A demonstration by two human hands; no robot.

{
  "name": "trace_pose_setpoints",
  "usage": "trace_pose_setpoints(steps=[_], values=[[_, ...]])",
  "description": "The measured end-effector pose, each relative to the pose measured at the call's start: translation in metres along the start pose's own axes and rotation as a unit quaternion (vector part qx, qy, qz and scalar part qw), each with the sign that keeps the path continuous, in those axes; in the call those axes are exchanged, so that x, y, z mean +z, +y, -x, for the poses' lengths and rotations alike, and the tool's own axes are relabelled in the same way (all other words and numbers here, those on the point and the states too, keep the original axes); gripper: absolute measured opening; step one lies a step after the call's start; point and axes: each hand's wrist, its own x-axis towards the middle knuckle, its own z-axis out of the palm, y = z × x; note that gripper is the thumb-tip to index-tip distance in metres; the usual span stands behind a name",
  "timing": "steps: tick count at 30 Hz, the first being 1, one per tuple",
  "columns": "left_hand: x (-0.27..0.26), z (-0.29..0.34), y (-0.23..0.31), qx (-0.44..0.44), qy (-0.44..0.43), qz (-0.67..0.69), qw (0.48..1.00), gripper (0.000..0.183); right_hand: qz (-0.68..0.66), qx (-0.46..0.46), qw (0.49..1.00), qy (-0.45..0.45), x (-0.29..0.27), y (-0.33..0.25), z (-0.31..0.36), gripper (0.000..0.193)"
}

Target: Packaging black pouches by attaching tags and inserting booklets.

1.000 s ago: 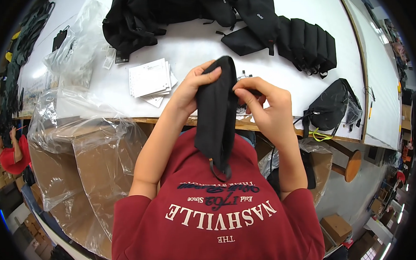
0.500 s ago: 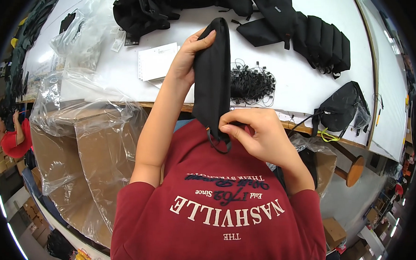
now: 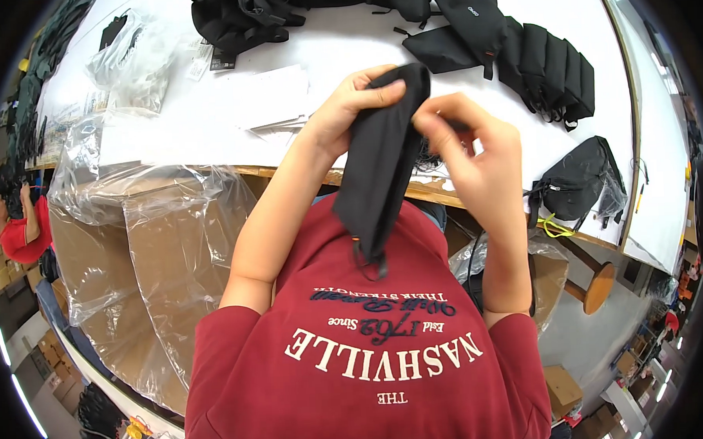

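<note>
Over the table's near edge I hold a long, flat black fabric pouch [image 3: 376, 159], tilted, with a small loop at its lower end. My left hand [image 3: 350, 106] is closed round its upper left part, the thumb lying across the front. At the pouch's upper right edge is my right hand [image 3: 478, 143], blurred, its thumb and forefinger drawn together; what is between them is hidden. Behind the pouch and my right hand, a pile of thin black cords [image 3: 427, 160] shows only in part.
White paper sheets [image 3: 272, 97] lie left of the pouch. Several black bags [image 3: 461, 34] are heaped at the back, with another black bag [image 3: 577, 178] at the right edge. A plastic-covered cardboard box [image 3: 173, 266] stands below left; a wooden stool [image 3: 601, 287] is below right.
My right hand has moved up from the pouch's lower end to its upper right edge. The pouch and my left hand have shifted slightly right and down.
</note>
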Motion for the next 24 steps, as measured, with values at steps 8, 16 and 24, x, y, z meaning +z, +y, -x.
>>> trace_pose_setpoints(steps=[8, 16, 24], values=[[-0.026, -0.004, 0.001, 0.045, 0.055, 0.089, 0.993, 0.022, -0.051, 0.071, 0.971, -0.222, 0.018, -0.006, 0.027, 0.008], [-0.037, -0.001, 0.000, 0.068, 0.069, 0.101, 0.990, 0.022, -0.042, 0.097, 0.959, -0.262, 0.021, -0.003, 0.029, 0.006], [-0.034, 0.004, 0.007, 0.054, 0.060, 0.062, 0.995, 0.022, -0.041, -0.052, 0.990, -0.123, 0.034, 0.001, 0.029, 0.005]])
